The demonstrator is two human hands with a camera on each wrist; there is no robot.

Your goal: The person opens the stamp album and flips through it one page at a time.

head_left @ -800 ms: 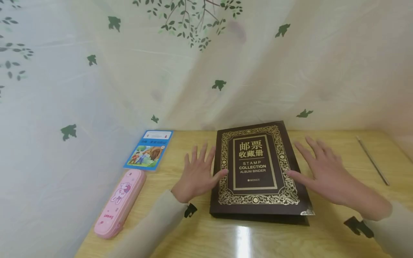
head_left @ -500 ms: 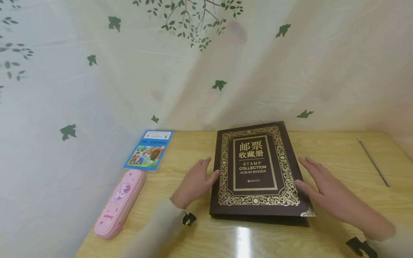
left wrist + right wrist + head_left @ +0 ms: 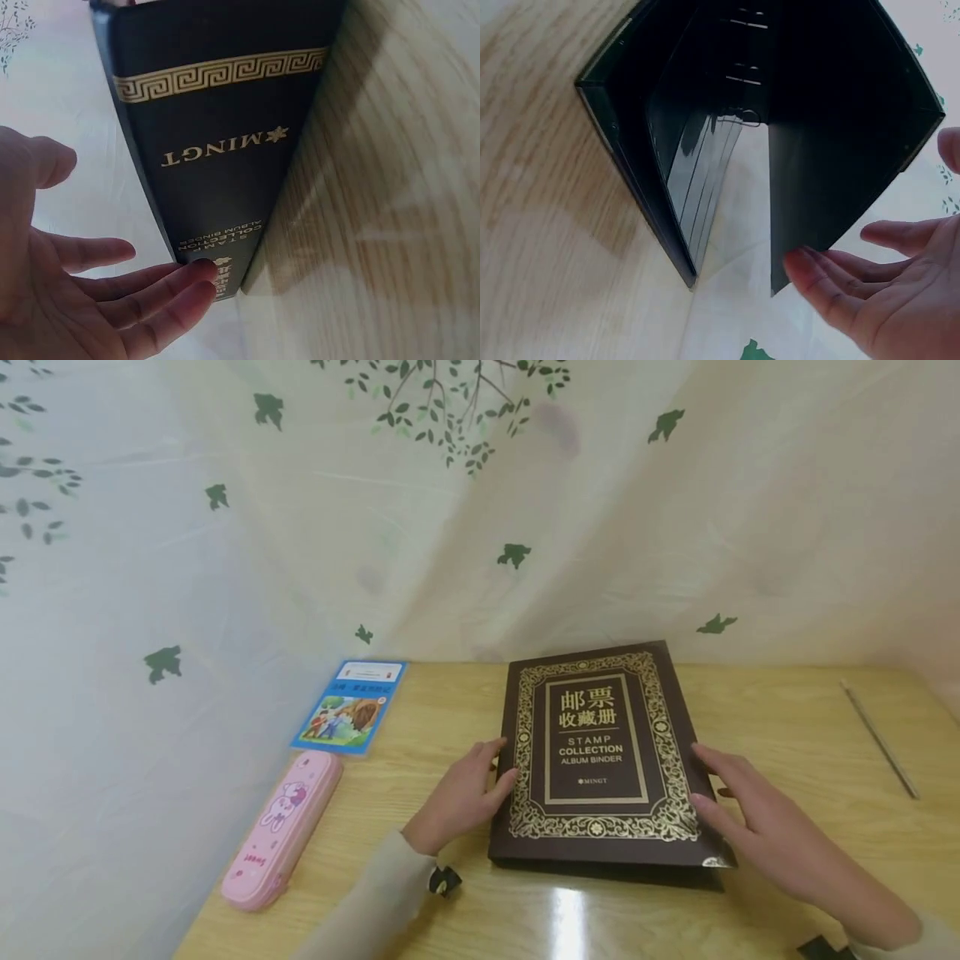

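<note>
A dark brown stamp album (image 3: 592, 822) with gold ornament lies on the wooden table, front cover on top. On its left, my left hand (image 3: 456, 797) reaches along the spine (image 3: 217, 150), fingertips at its far part, thumb by the cover's edge. At the opposite side, my right hand (image 3: 768, 827) has fingertips right at the free edge of the front cover (image 3: 847, 127), its fingers loosely extended. The right wrist view looks into the album: the covers stand apart, with metal rings (image 3: 746, 75) and clear pocket pages (image 3: 701, 180) between them.
Left of the album lie a pink pencil case (image 3: 281, 831) with a rabbit print and a blue picture booklet (image 3: 348, 708). A thin metallic rod (image 3: 879, 739) lies to the right on the wooden table (image 3: 420, 927). A leaf-patterned curtain (image 3: 450, 552) hangs behind.
Both hands, spread over the album's sides earlier, have come down to its left and right edges, fingers drawn closer together. The album stays in place; the head view shifts slightly.
</note>
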